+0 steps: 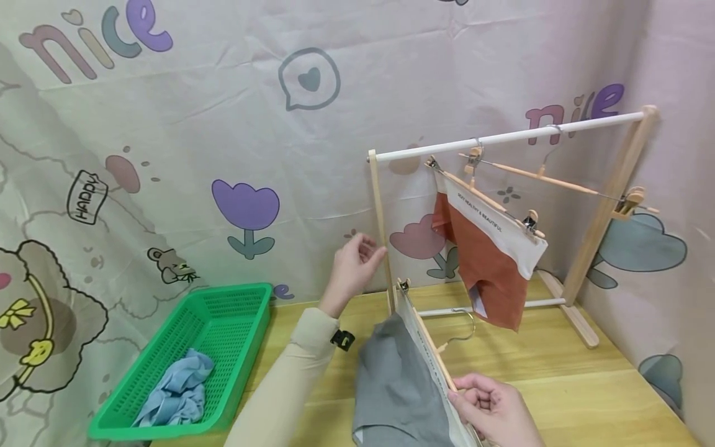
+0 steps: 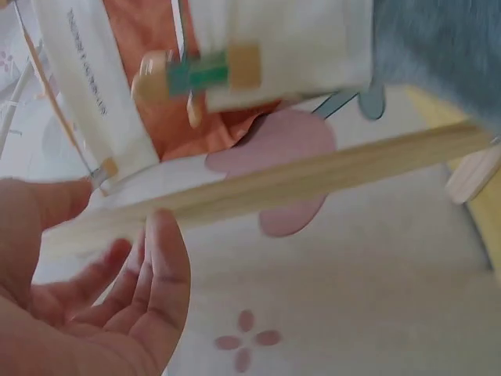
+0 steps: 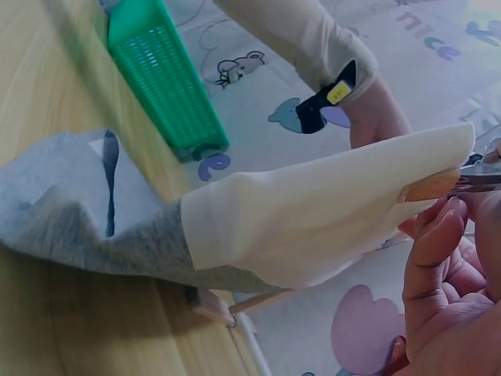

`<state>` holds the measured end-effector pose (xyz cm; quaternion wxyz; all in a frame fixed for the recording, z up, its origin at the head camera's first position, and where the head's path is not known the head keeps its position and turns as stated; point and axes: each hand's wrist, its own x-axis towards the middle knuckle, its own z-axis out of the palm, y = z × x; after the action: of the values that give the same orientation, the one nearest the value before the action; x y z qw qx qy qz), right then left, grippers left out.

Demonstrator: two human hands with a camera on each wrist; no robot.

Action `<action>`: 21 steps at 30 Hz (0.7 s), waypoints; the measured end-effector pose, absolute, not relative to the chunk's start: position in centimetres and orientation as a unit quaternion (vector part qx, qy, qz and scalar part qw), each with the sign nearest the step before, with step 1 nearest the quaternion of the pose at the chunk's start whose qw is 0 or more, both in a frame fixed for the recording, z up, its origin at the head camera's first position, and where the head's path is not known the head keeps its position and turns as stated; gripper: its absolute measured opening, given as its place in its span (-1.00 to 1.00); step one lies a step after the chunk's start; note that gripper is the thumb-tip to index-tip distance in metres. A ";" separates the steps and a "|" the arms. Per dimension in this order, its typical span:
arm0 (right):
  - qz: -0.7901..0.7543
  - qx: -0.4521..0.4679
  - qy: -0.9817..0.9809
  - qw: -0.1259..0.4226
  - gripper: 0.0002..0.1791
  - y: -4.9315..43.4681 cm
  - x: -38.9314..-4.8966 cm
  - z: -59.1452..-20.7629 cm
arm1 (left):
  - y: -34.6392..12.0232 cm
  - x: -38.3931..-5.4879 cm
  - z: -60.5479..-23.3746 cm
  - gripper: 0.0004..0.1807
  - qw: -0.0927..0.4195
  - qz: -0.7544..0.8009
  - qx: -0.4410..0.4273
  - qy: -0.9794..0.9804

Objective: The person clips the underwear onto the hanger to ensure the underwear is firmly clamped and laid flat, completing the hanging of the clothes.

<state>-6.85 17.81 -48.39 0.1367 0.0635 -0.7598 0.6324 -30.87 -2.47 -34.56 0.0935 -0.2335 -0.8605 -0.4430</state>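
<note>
My right hand (image 1: 494, 410) pinches the near end of a wooden clip hanger (image 1: 429, 340). Clipped along that hanger are grey underpants (image 1: 388, 372) with a white waistband, which hang down over the table; the hanger's metal hook (image 1: 473, 326) points right. The right wrist view shows the white waistband (image 3: 329, 211) stretching away from the fingers. My left hand (image 1: 353, 270) is raised beside the rack's left wooden upright (image 1: 380, 230), fingers loosely bent and holding nothing. In the left wrist view, its thumb and fingers stand apart near that upright; whether they touch it I cannot tell.
From the white rail (image 1: 503, 136) of the rack hang rust-red underpants (image 1: 491, 261) on a clip hanger and a bare clip hanger (image 1: 550, 177). At left on the wooden table (image 1: 586, 385), a green basket (image 1: 254, 347) holds light blue cloth (image 1: 179, 391). A printed curtain (image 1: 335, 161) hangs behind.
</note>
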 end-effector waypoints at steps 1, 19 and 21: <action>0.632 0.055 -0.761 0.135 -0.89 17.9 -6.7 -48.2 | -2.3 -31.2 -34.1 -0.67 0.113 -0.441 -0.237 -0.858; 0.585 0.038 -0.787 0.192 -0.86 19.6 -5.4 -46.1 | 0.1 -34.2 -32.0 -0.69 0.157 -0.398 -0.318 -0.846; 0.575 0.030 -0.794 0.195 -0.87 19.9 -5.4 -45.6 | 0.1 -34.2 -32.0 -0.70 0.158 -0.392 -0.319 -0.848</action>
<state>-5.42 19.89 -45.56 0.1951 0.0297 -0.7941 0.5749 -34.24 0.09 -32.00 0.1584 -0.3193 -0.8480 -0.3922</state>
